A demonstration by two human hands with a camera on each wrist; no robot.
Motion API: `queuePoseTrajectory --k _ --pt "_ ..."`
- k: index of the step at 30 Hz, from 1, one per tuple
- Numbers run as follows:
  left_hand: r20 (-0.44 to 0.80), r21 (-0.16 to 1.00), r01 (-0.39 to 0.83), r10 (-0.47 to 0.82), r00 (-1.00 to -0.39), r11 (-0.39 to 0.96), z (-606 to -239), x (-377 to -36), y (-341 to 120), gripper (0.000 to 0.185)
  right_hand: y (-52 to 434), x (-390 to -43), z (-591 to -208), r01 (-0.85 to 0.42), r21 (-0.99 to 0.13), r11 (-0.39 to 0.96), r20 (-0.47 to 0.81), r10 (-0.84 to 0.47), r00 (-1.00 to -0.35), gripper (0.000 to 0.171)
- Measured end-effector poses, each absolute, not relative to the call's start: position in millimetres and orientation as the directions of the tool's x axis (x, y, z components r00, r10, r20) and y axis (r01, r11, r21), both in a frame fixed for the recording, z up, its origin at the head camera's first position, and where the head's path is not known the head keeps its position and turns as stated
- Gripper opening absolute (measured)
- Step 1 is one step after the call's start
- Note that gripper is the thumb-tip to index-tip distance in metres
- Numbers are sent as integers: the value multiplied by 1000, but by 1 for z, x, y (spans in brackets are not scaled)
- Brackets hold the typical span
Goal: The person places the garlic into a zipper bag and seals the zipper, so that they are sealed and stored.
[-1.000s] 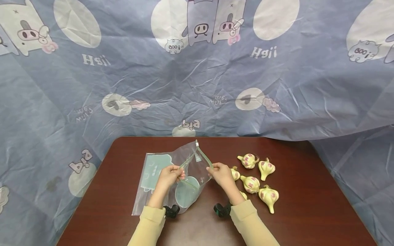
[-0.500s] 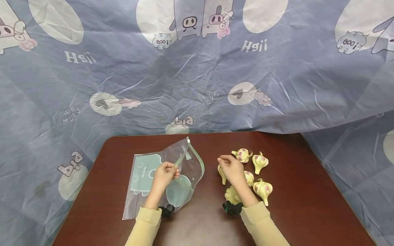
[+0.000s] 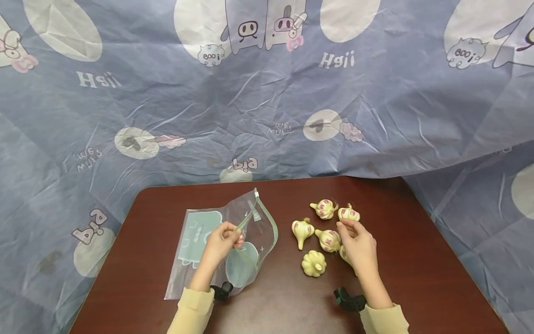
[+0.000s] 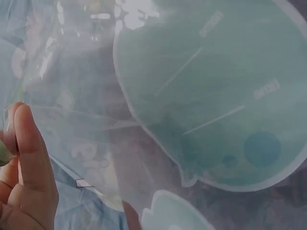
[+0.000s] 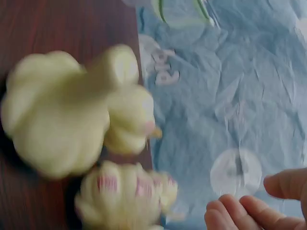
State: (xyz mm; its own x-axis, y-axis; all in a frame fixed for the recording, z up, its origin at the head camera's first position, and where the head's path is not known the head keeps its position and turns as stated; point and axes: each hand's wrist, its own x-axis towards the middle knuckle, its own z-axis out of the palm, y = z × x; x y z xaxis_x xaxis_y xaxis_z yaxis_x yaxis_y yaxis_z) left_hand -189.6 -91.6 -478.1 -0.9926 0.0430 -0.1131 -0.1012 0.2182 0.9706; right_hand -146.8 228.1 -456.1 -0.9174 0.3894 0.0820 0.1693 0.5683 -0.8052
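A clear zip bag [image 3: 250, 222] with pale green printed shapes lies on the brown table [image 3: 417, 260], its mouth lifted. My left hand [image 3: 237, 235] pinches the bag's green zip edge; the left wrist view shows the fingers [image 4: 24, 163] against the bag's film [image 4: 206, 96]. Several garlic bulbs lie to the right, among them one [image 3: 302, 229] near the bag and one [image 3: 348, 213] at the far side. My right hand [image 3: 345, 226] hovers over the bulbs with fingers loosely curled and holds nothing. In the right wrist view blurred bulbs [image 5: 53, 115] fill the left and the fingertips [image 5: 240, 208] show at bottom right.
A blue cartoon-print cloth [image 3: 267, 116] hangs behind the table and drapes round both sides. A pale bulb [image 3: 314, 263] lies nearest me, between the bag and my right forearm. Black wrist mounts [image 3: 349, 299] sit on both sleeves.
My right hand let go of the bag's zip edge and moved right, over the garlic bulbs. The left hand kept its pinch on the bag. The view drifted slightly.
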Motion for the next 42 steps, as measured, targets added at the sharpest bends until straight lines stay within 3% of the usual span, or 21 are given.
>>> queuePoseTrajectory --k 7,10,15,28,42 --pt "-79 962 -56 77 -994 266 -469 -179 -89 5 162 -154 -458 32 -887 460 30 127 -991 35" --pt "-56 961 -29 89 -994 275 -463 -175 -87 5 143 -157 -460 6 -892 452 37 86 -996 35" --pt "-53 957 -32 67 -996 288 -460 -172 -85 4 150 -160 -458 31 -887 461 40 143 -989 34" --pt "-74 969 -63 40 -996 241 -466 -177 -88 8 257 -138 -470 222 -809 544 43 432 -901 52" --pt "-121 982 -116 29 -992 146 -475 -180 -94 10 280 -119 -508 356 -770 529 -187 346 -919 91"
